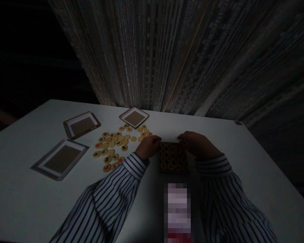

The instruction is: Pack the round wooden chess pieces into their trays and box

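Note:
A small dark-edged box (173,171) lies in front of me, with rows of round Chinese chess pieces (171,166) in it; shadow darkens them. My left hand (149,147) is at the box's far left corner, its fingers closed and pressed together there. At the far right corner, my right hand (199,144) has its thumb and fingers pinched, and its palm hides part of that side. Left of the box, loose Chinese chess pieces (111,144) with red or black marks are scattered, some face down.
Three shallow box parts with pale rims lie on the white table (243,189): a left one (62,160), a far-left one (82,125) and one at the back (134,116). A striped curtain (142,60) hangs behind the table's far edge. The light is dim.

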The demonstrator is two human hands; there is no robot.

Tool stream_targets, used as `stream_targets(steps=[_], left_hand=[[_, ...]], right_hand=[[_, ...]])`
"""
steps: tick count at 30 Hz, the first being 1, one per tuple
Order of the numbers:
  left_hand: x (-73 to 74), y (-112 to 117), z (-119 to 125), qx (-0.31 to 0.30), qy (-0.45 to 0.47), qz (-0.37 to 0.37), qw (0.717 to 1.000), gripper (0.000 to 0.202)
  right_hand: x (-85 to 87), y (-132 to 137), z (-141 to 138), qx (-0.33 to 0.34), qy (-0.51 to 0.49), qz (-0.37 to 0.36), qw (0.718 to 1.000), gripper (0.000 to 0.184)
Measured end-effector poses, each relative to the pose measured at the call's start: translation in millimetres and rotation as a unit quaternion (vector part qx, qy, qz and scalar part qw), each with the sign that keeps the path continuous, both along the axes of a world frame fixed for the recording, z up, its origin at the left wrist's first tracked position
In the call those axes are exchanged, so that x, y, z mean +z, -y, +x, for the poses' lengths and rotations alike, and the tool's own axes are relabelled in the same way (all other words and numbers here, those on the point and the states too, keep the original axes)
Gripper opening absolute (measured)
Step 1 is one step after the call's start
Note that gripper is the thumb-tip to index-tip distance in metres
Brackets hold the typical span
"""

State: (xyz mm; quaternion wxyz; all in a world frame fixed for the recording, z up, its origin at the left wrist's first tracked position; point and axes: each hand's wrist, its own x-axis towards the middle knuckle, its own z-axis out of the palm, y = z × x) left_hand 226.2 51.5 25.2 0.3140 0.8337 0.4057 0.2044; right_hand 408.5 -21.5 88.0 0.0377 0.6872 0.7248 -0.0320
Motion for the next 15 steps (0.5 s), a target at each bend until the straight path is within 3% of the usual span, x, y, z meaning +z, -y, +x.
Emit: stream_targets(steps=[6,15], left_hand=[[-0.2,0.3,0.1,-0.002,0.009,-0.004,1.000,0.026],[3.0,0.8,0.5,-0.004,-0.003,-0.004,1.000,0.026]], right_hand=[[-7.3,-3.3,2.1,0.006,0.051,-0.061,0.997,0.026],[-7.6,-3.0,2.5,0.006,0.050,-0.059,0.997,0.024]])
